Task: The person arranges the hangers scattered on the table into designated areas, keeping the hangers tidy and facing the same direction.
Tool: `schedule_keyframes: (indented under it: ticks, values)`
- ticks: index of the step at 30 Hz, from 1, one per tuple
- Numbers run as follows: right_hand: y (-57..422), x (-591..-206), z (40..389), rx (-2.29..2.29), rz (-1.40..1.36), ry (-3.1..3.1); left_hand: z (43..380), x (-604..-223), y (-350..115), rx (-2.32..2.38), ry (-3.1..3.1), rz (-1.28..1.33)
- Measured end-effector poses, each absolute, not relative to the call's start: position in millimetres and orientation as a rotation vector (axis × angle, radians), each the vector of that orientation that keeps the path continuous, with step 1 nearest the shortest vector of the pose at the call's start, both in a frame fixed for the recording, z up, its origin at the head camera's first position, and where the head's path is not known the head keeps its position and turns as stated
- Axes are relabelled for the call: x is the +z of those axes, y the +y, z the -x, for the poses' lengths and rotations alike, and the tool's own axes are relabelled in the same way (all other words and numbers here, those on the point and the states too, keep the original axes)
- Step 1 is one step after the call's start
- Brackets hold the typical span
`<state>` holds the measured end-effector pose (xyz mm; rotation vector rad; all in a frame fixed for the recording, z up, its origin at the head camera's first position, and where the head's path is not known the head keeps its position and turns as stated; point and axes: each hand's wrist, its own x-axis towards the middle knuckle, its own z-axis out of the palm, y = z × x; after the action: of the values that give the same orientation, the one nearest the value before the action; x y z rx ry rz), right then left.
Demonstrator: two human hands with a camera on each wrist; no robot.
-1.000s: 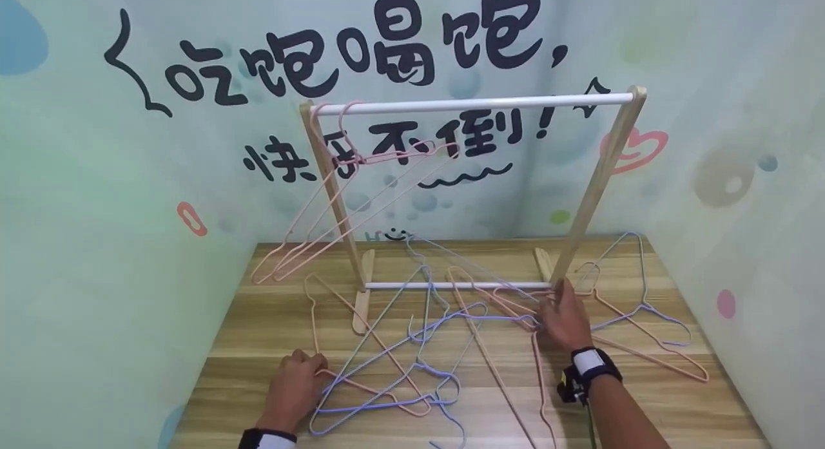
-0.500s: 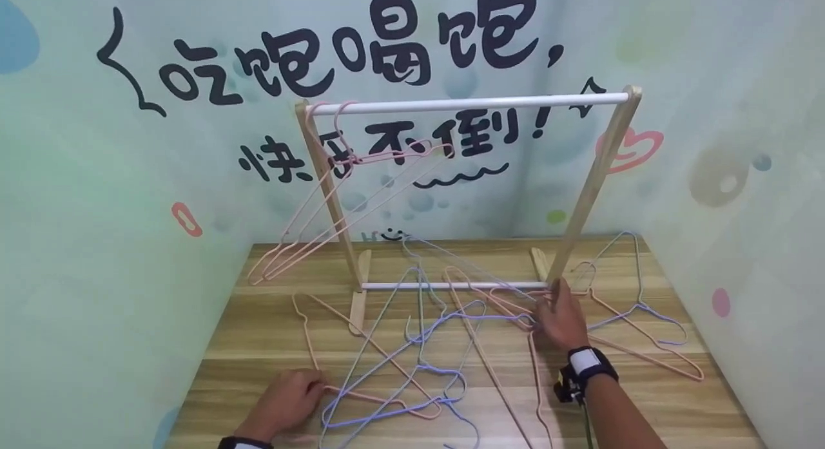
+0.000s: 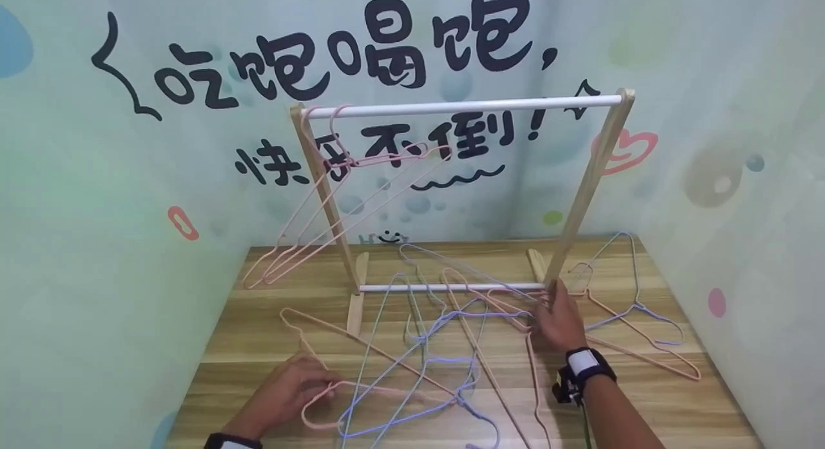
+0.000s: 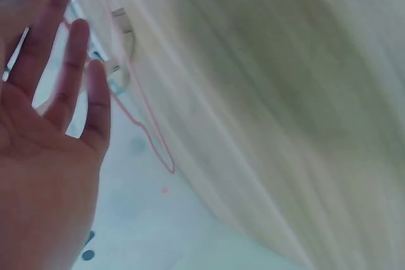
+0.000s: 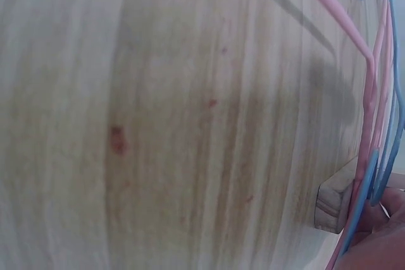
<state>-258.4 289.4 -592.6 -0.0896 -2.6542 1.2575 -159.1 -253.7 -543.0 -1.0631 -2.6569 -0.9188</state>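
Observation:
In the head view, my left hand [image 3: 290, 388] pinches a pink wire hanger [image 3: 380, 333] at its neck, low over the table's left side. The left wrist view shows that hand's other fingers [image 4: 69, 74] stretched out. My right hand [image 3: 561, 320] grips the foot of the right post of a small wooden clothes rack [image 3: 590, 172]. Pink and blue hanger wires cross in front of this hand in the right wrist view, beside the wooden foot [image 5: 332, 210]. Two pink hangers [image 3: 380, 158] hang at the left end of the rack's white top rod [image 3: 464, 105].
Several blue and pink hangers lie tangled on the wood-grain table [image 3: 258, 294], among them a blue hanger [image 3: 412, 410] overlapping the held one. Right of the rack lie another blue hanger [image 3: 635, 307] and a pink hanger [image 3: 644, 352]. A printed wall [image 3: 193, 178] stands close behind.
My left hand has turned and shifted slightly left, swinging the pink hanger round with it; the overlapping blue hanger has slid right and nearer. My right hand stays at the rack's foot.

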Motion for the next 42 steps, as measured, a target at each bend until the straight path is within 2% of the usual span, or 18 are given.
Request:
schedule_keyframes:
  ticks: [8, 17, 28, 42]
  values:
    - [291, -594, 258, 1.293, 0.106, -2.665, 165, -522, -232, -0.897, -2.510, 0.907]
    - [289, -595, 258, 1.247, 0.047, -2.615, 164, -524, -214, -0.953, -2.689, 0.670]
    - [288, -593, 258, 1.244, 0.084, -2.625, 165, -516, -212, -0.863, -2.701, 0.461]
    - [289, -593, 259, 1.264, 0.083, -2.648, 163, -522, -220, -0.743, -2.489, 0.335]
